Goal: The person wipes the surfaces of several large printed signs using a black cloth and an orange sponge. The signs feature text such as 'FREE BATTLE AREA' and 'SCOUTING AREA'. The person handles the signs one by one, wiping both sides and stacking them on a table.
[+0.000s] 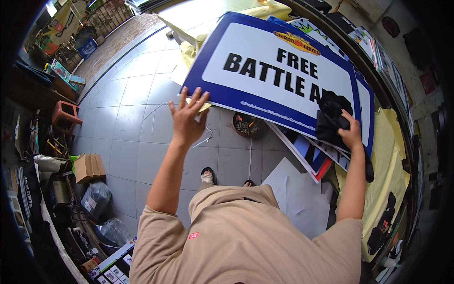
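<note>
A large printed sign board [255, 88], white with a blue border and black lettering, lies tilted on a pile of other boards. My left hand [189, 115] has its fingers spread, with the fingertips on the board's lower left corner. In my right hand [351, 131] is a bunched black cloth [333, 115], pressed on the right part of the board and covering some of its lettering. Part of the cloth hangs past the board's lower right edge. Beneath, the edges of several printed boards [308, 156] fan out.
White sheets [298, 198] lie on the tiled floor [159, 159] by my feet. A round container of small items [246, 124] stands below the board. Yellow sheeting [379, 177] is at right. A red plastic stool [66, 115], cardboard [88, 167] and plastic bags [96, 198] are at left.
</note>
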`<state>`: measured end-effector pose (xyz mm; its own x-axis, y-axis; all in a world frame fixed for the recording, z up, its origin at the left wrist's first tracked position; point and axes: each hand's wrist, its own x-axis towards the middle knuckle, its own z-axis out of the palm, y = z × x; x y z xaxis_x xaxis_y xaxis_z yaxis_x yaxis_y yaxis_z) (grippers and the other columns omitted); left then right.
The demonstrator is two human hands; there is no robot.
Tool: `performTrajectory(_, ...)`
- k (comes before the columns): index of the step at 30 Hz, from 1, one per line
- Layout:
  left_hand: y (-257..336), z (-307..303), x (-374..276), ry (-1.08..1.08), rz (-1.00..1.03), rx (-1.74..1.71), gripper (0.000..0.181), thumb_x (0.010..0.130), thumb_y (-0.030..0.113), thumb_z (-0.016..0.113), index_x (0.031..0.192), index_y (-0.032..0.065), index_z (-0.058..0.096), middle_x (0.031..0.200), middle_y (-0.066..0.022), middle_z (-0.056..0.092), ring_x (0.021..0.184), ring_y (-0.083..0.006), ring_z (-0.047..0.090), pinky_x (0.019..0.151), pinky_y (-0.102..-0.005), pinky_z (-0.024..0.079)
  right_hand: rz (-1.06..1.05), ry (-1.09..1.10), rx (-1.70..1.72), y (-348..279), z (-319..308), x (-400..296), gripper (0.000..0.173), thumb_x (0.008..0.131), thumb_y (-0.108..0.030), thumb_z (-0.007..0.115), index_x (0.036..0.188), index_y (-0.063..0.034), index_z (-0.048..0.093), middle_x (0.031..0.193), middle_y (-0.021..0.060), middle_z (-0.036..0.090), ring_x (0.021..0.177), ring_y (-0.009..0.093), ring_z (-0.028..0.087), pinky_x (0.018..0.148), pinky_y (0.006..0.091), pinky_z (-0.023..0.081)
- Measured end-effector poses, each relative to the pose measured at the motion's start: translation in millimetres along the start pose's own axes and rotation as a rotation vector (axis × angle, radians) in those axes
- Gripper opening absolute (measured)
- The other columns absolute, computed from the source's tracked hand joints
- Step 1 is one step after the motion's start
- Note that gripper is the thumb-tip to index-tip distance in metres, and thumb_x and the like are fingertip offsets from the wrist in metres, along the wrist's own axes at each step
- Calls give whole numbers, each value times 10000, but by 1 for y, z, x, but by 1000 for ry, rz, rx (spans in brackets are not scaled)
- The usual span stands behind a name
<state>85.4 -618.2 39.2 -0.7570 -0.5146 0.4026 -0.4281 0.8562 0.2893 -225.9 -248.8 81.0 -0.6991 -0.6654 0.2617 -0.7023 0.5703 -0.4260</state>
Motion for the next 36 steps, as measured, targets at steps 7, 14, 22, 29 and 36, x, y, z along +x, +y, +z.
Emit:
performTrajectory(7,0,-1,-4,-1,82,-171,430,800,169,589,1220,195,500,1308,-24,436,1307,-330,191,976,-634,132,-63,-3,-20,-142,91,93,463,580,-178,599,1019,-33,587,1166,164,533,1120,279,486,963,326,374)
performTrajectory(14,-7,-2,-1,-7,115,-135,408,770,188,606,1170,216,530,1269,22,473,1279,-261,277,990,-598,135,-306,-32,-28,-235,149,96,433,614,-225,676,1009,-119,533,1236,70,490,1193,267,410,971,428,343)
performTrajectory(22,-7,6,-1,92,88,-94,401,754,182,630,1147,207,556,1226,14,518,1258,-236,329,1003,-552,174,-86,134,-72,-121,86,39,472,624,-194,713,1038,-42,547,1225,149,487,1174,316,424,962,400,353)
performTrajectory(29,16,12,4,141,-76,-20,446,719,193,646,1153,150,551,1244,-34,503,1263,-261,322,992,-609,120,288,299,-225,9,9,-44,552,707,-291,665,1138,3,482,1218,199,467,1187,319,399,983,375,328)
performTrajectory(36,105,31,-4,84,117,-30,456,734,207,639,1173,130,543,1249,-79,494,1264,-296,313,1022,-559,110,-46,444,-138,0,8,-97,416,651,-143,670,1032,-61,521,1155,176,515,1156,331,431,928,423,361)
